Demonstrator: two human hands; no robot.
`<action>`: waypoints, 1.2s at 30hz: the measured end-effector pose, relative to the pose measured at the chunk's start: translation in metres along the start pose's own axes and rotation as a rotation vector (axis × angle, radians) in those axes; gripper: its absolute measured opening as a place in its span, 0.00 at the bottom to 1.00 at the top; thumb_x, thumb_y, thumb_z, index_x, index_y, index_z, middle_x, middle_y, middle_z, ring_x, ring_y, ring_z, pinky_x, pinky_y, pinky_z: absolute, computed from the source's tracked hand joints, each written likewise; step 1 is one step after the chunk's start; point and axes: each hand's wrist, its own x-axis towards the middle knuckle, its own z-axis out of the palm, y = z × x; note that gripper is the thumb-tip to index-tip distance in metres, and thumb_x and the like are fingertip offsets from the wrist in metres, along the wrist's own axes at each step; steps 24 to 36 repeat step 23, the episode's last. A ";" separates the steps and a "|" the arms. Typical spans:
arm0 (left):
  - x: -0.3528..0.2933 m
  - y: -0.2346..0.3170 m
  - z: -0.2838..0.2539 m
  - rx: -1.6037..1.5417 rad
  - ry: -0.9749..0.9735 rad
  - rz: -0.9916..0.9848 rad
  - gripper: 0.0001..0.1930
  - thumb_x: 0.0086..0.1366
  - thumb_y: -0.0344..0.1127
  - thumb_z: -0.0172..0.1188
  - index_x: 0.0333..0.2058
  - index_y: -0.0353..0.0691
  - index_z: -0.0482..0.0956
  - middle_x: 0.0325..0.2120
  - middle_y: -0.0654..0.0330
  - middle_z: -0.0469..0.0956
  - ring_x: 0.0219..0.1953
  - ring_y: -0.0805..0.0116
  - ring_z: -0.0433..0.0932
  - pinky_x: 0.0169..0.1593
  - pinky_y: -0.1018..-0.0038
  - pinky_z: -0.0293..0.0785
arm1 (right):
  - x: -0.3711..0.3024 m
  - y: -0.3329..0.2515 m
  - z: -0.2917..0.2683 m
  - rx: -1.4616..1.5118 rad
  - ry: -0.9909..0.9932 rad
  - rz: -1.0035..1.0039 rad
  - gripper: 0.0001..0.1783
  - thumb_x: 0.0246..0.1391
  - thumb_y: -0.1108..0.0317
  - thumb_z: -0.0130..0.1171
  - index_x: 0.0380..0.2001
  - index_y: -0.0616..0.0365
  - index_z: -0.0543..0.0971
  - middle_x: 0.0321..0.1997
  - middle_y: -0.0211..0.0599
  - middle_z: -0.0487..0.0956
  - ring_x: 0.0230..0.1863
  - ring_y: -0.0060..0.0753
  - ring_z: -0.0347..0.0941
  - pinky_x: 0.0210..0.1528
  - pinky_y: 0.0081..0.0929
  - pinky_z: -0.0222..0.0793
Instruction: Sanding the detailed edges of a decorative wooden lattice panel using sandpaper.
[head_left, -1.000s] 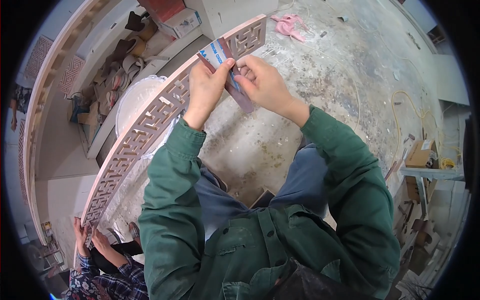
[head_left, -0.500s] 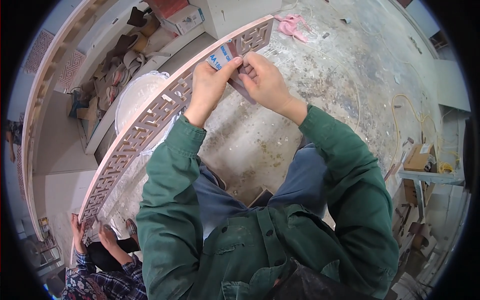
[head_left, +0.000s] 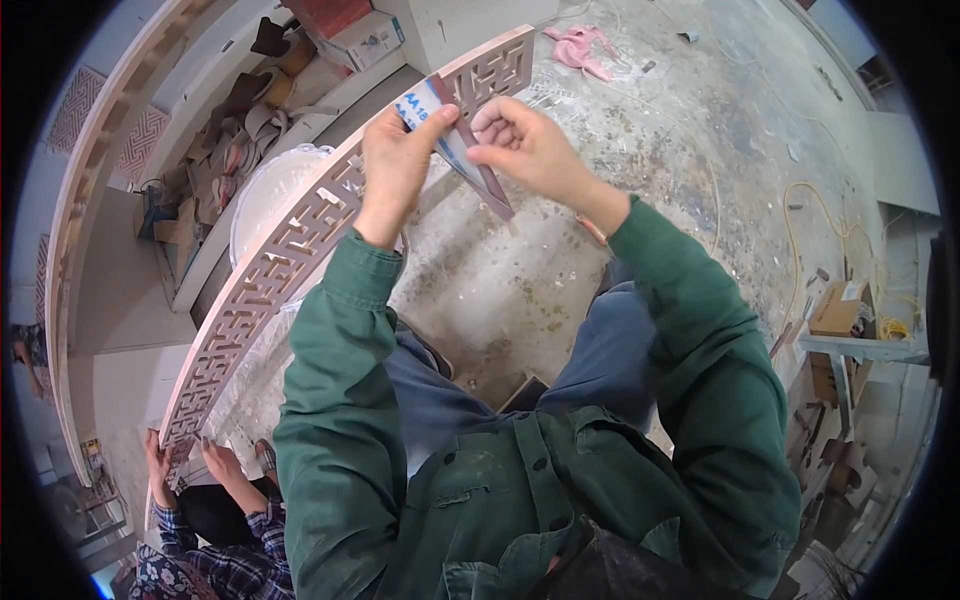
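My left hand (head_left: 395, 165) pinches a folded sheet of sandpaper (head_left: 458, 150) between thumb and fingers. Its pale backing has blue print, and a brown-red strip of grit side runs along the folded edge. My right hand (head_left: 530, 150) is at that edge, fingers curled and thumb tip over the sheet. Behind the left hand, a long curved wooden panel with cut-out lattice (head_left: 265, 265) stands on edge, slanting from upper middle to lower left. At its lower left end another person's hands (head_left: 225, 465) are on or close to the lattice.
A second curved panel (head_left: 75, 150) arcs along the left. Between the panels are a plastic-lined tub (head_left: 280, 190) and a shelf of sanding scraps (head_left: 225, 150). A pink cloth (head_left: 580, 50) and a yellow hose (head_left: 790, 235) lie on the stained floor; cardboard boxes (head_left: 840, 308) stand at right.
My left hand has shifted left with the sandpaper, which now shows more of its folded length. My right hand's fingers have moved slightly apart from the left hand.
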 end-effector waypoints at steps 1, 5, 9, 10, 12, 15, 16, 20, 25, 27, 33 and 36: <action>0.002 0.004 -0.005 -0.026 0.002 -0.024 0.09 0.57 0.33 0.65 0.33 0.34 0.80 0.26 0.65 0.80 0.28 0.82 0.73 0.32 0.82 0.70 | 0.003 0.000 -0.005 0.234 -0.033 0.028 0.09 0.51 0.72 0.60 0.37 0.57 0.75 0.33 0.30 0.77 0.37 0.18 0.72 0.37 0.21 0.68; 0.006 0.009 -0.021 -0.066 0.002 -0.071 0.09 0.60 0.33 0.63 0.36 0.33 0.79 0.29 0.62 0.80 0.29 0.79 0.76 0.33 0.81 0.72 | 0.003 0.001 -0.022 0.529 -0.122 0.090 0.13 0.60 0.66 0.52 0.45 0.58 0.79 0.41 0.29 0.79 0.42 0.19 0.73 0.44 0.18 0.68; 0.001 0.017 -0.017 -0.140 -0.052 -0.105 0.09 0.61 0.31 0.60 0.38 0.33 0.78 0.31 0.60 0.81 0.31 0.75 0.78 0.38 0.78 0.76 | 0.000 0.002 -0.019 0.444 -0.093 0.139 0.12 0.59 0.67 0.54 0.43 0.59 0.78 0.40 0.30 0.79 0.40 0.17 0.73 0.42 0.17 0.69; 0.001 0.016 -0.016 -0.141 -0.052 -0.107 0.09 0.61 0.31 0.60 0.38 0.33 0.78 0.31 0.60 0.81 0.31 0.75 0.78 0.38 0.78 0.76 | -0.001 0.001 -0.017 0.443 -0.093 0.141 0.12 0.59 0.67 0.54 0.43 0.59 0.78 0.40 0.30 0.79 0.40 0.17 0.73 0.42 0.17 0.69; 0.003 0.011 -0.014 -0.255 -0.132 -0.169 0.08 0.62 0.31 0.59 0.38 0.33 0.78 0.34 0.58 0.81 0.33 0.73 0.79 0.40 0.77 0.77 | -0.001 -0.003 -0.007 0.449 -0.066 0.115 0.07 0.56 0.71 0.57 0.37 0.60 0.77 0.36 0.30 0.79 0.35 0.18 0.74 0.38 0.17 0.70; 0.001 0.010 -0.004 -0.247 -0.149 -0.157 0.10 0.62 0.32 0.60 0.40 0.33 0.79 0.35 0.60 0.81 0.37 0.74 0.78 0.44 0.77 0.74 | -0.001 0.005 0.010 0.545 -0.028 0.046 0.05 0.52 0.75 0.60 0.31 0.59 0.74 0.33 0.32 0.78 0.31 0.18 0.74 0.34 0.18 0.71; 0.000 0.010 -0.001 -0.239 -0.153 -0.130 0.11 0.61 0.32 0.60 0.41 0.33 0.79 0.35 0.61 0.81 0.38 0.74 0.77 0.46 0.78 0.72 | 0.000 0.007 0.010 0.544 -0.026 0.046 0.05 0.52 0.75 0.60 0.31 0.59 0.74 0.33 0.32 0.78 0.31 0.18 0.74 0.34 0.18 0.71; -0.001 0.016 -0.003 -0.139 -0.160 -0.203 0.13 0.60 0.34 0.62 0.41 0.33 0.81 0.37 0.60 0.81 0.39 0.76 0.76 0.46 0.79 0.70 | -0.001 0.007 0.013 0.057 0.098 -0.009 0.07 0.49 0.74 0.60 0.29 0.59 0.71 0.33 0.32 0.76 0.29 0.21 0.74 0.32 0.20 0.71; -0.001 0.010 -0.002 -0.107 -0.090 -0.124 0.16 0.58 0.38 0.64 0.42 0.32 0.80 0.35 0.61 0.81 0.40 0.75 0.76 0.47 0.80 0.70 | -0.002 0.003 0.013 -0.081 0.109 -0.089 0.06 0.51 0.73 0.59 0.28 0.57 0.71 0.33 0.31 0.78 0.28 0.28 0.75 0.33 0.24 0.73; -0.001 0.010 -0.002 -0.107 -0.090 -0.124 0.16 0.58 0.38 0.64 0.42 0.32 0.80 0.35 0.61 0.81 0.40 0.75 0.76 0.47 0.80 0.70 | -0.002 0.003 0.013 -0.081 0.109 -0.089 0.06 0.51 0.73 0.59 0.28 0.57 0.71 0.33 0.31 0.78 0.28 0.28 0.75 0.33 0.24 0.73; -0.001 0.010 -0.002 -0.107 -0.090 -0.124 0.16 0.58 0.38 0.64 0.42 0.32 0.80 0.35 0.61 0.81 0.40 0.75 0.76 0.47 0.80 0.70 | -0.002 0.003 0.013 -0.081 0.109 -0.089 0.06 0.51 0.73 0.59 0.28 0.57 0.71 0.33 0.31 0.78 0.28 0.28 0.75 0.33 0.24 0.73; -0.001 0.010 -0.002 -0.107 -0.090 -0.124 0.16 0.58 0.38 0.64 0.42 0.32 0.80 0.35 0.61 0.81 0.40 0.75 0.76 0.47 0.80 0.70 | -0.002 0.003 0.013 -0.081 0.109 -0.089 0.06 0.51 0.73 0.59 0.28 0.57 0.71 0.33 0.31 0.78 0.28 0.28 0.75 0.33 0.24 0.73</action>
